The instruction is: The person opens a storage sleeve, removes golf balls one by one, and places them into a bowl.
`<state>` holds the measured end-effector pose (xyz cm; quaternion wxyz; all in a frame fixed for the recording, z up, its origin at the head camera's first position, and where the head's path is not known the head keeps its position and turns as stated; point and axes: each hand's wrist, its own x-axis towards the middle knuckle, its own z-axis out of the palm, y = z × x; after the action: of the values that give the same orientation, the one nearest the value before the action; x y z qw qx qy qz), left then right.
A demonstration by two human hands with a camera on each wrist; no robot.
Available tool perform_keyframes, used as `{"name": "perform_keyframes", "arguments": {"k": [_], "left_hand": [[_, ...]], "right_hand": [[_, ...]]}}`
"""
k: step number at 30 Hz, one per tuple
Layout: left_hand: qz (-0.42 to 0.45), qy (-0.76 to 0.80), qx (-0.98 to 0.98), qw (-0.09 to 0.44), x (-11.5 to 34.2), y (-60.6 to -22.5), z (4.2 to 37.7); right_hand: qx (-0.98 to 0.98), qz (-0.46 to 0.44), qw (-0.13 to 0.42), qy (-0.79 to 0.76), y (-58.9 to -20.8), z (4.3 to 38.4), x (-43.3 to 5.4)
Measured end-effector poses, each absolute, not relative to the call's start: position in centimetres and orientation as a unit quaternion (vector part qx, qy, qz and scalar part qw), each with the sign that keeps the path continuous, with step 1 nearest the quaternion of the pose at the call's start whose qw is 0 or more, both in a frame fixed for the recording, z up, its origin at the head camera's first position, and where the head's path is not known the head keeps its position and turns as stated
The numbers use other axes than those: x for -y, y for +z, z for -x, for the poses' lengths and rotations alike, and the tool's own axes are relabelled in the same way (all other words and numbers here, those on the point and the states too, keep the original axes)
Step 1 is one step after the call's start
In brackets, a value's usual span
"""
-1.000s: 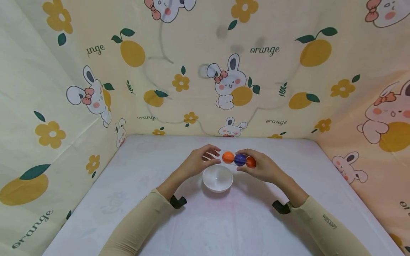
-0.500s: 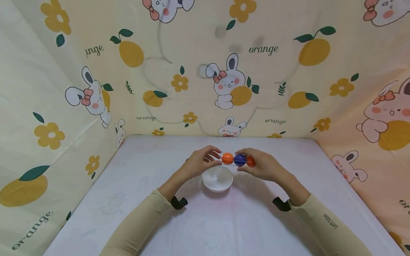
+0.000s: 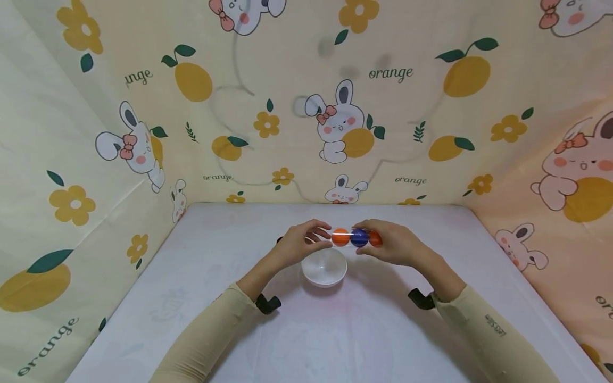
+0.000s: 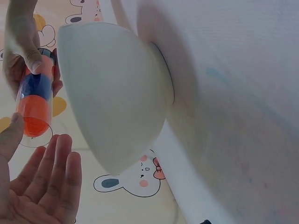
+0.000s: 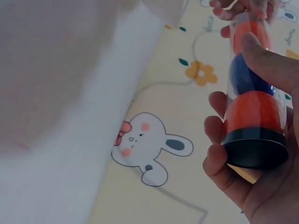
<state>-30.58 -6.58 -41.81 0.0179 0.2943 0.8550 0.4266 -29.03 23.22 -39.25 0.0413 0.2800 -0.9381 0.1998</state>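
Note:
A clear tube (image 3: 350, 231) with two orange balls and a blue ball (image 3: 359, 238) in a row lies nearly level above the table. My right hand (image 3: 390, 242) grips it by its right end, thumb on one side and fingers curled round the other. A black cap (image 5: 257, 151) closes that end in the right wrist view. My left hand (image 3: 301, 244) is at the tube's left end, its fingers apart and loosely bent. Its thumb (image 4: 14, 133) reaches the tube's edge in the left wrist view; whether it touches is unclear. Below both hands a white bowl (image 3: 324, 268) stands upright.
The table (image 3: 311, 335) has a pale cloth over it. Behind and at the sides hang printed curtains (image 3: 287, 69) with rabbits and oranges. Dark wrist mounts (image 3: 268, 304) stick out from both sleeves.
The tube has shifted slightly and now lies more level, its left end close to my left fingers. My right hand still holds it. The bowl has stayed in place on the table.

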Motion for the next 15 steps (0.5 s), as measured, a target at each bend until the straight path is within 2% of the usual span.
{"name": "perform_keyframes", "arguments": {"k": [15], "left_hand": [[-0.293, 0.438, -0.85, 0.023, 6.47, -41.84, 30.59]], "right_hand": [[0.94, -0.277, 0.039, 0.197, -38.44, 28.72, -23.3]]}}
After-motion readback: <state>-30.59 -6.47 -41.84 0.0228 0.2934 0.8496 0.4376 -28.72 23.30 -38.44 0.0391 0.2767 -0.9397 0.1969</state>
